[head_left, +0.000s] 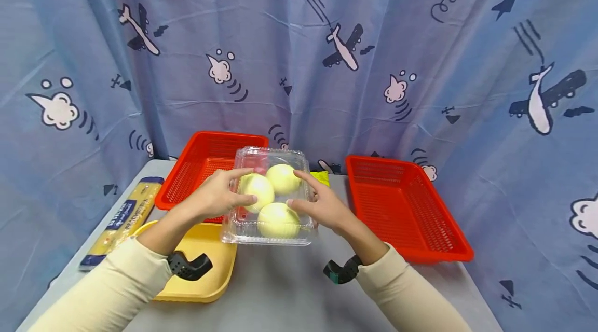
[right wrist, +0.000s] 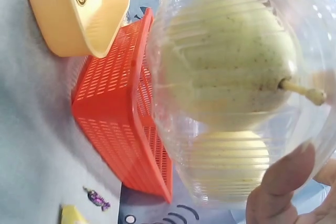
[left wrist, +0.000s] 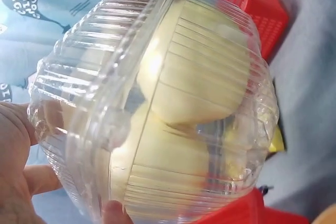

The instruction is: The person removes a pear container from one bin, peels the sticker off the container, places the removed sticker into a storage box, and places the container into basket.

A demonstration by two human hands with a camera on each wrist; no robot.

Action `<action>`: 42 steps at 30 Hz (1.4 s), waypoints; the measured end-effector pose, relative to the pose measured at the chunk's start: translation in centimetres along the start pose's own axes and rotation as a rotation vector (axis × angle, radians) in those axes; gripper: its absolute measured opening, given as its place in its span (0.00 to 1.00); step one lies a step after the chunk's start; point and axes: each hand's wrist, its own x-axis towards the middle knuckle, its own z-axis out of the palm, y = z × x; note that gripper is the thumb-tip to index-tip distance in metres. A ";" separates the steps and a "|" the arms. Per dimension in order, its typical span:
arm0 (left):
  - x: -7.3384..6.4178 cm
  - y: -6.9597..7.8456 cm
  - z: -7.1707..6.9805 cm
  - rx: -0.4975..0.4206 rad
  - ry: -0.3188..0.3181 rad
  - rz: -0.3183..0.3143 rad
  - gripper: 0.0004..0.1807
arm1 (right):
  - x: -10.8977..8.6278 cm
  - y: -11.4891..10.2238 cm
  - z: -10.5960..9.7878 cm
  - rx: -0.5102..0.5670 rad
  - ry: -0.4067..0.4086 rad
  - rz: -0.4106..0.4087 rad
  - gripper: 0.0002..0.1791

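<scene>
A clear plastic clamshell box (head_left: 275, 240) is held up over the table between both hands. Inside lie three round, pale yellow pears (head_left: 279, 220); the right wrist view shows a stem on one pear (right wrist: 226, 61). My left hand (head_left: 217, 194) grips the box's left side, its thumb and a finger reaching over the top. From the other side my right hand (head_left: 324, 206) grips it the same way, with the thumb (right wrist: 289, 174) against the plastic. The lid lies over the pears, and in the left wrist view the ribbed side wall (left wrist: 121, 77) is close to the camera.
A red basket (head_left: 174, 187) stands behind at left, partly covered by the box. Another red basket (head_left: 406, 212) is at right. Front left are a yellow basin (head_left: 221, 264) and a long yellow-and-blue packet (head_left: 123, 220). A small yellow packet (head_left: 322, 177) lies near the curtain (head_left: 299, 62).
</scene>
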 end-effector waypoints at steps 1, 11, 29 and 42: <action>0.0 -0.1 -0.2 0.005 0.004 -0.001 0.37 | 0.3 -0.1 0.1 -0.016 0.004 -0.001 0.40; 0.8 -0.9 -3.1 -0.050 -0.009 -0.078 0.40 | 3.1 -1.8 1.5 -0.053 0.029 0.026 0.42; 2.9 -4.0 -8.3 -0.133 -0.024 -0.243 0.41 | 9.2 -3.3 5.3 -0.159 0.046 0.009 0.44; 4.4 -7.8 -9.3 -0.178 0.012 -0.291 0.40 | 13.1 -2.2 7.9 -0.172 0.058 0.048 0.43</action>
